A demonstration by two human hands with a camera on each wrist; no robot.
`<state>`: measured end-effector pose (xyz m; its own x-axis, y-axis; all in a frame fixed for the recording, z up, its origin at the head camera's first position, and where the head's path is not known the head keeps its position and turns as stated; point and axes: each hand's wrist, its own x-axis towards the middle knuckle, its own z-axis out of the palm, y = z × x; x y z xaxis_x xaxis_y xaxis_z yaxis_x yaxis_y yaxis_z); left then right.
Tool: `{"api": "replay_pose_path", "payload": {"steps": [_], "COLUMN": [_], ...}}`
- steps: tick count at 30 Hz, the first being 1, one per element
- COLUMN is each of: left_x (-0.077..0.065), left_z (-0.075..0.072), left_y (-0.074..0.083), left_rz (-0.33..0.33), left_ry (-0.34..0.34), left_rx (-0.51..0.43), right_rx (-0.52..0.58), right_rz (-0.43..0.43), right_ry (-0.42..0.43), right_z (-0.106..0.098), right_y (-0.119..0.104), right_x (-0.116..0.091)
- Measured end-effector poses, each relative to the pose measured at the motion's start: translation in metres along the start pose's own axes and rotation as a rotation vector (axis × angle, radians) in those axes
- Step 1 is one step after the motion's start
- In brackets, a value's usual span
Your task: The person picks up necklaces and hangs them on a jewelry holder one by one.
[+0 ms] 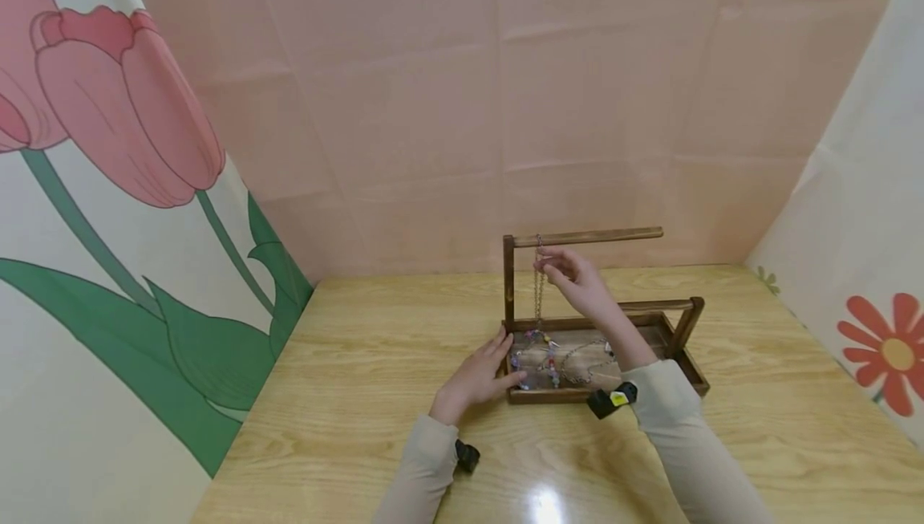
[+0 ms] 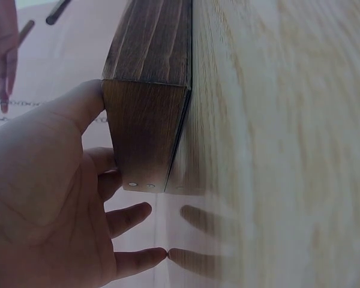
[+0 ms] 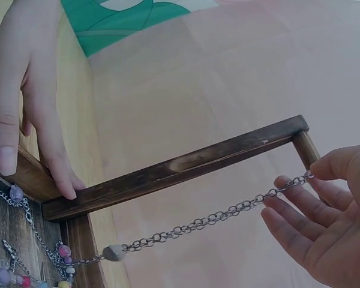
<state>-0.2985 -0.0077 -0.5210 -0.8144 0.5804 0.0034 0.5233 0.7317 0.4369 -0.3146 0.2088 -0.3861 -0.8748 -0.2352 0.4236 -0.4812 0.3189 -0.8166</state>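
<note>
My right hand is up at the dark wooden stand's top bar, pinching a silver chain necklace near its upper end, with the other fingers spread. Down from the bar runs the doubled chain, to a small silvery pendant just above the tray. My left hand rests on the left corner of the wooden tray, thumb over the front rim and fingers along the end wall. Beaded jewellery and another chain lie inside the tray.
An upright post at the tray's left end carries the top bar, whose right end is free. A lower bar joins a slanted post on the right. Beneath is a wood-grain table, with a pink cloth backdrop behind.
</note>
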Motion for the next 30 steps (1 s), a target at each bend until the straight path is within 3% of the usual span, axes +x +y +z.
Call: {"api": "replay_pose_path", "payload": {"steps": [17,30], "left_x": [0.002,0.001], "left_z": [-0.005,-0.002], "left_y": [0.001,0.001], "left_rz": [-0.002,-0.006], "left_ry": [0.015,0.000], "left_rx": [-0.005,0.009], "right_rx": [0.038,0.054], "right_rz": [0.019,0.046], "right_ry": [-0.004,-0.007], "right_z": [0.003,0.011], "right_y": [0.005,0.020], "right_x": [-0.001,-0.020]}}
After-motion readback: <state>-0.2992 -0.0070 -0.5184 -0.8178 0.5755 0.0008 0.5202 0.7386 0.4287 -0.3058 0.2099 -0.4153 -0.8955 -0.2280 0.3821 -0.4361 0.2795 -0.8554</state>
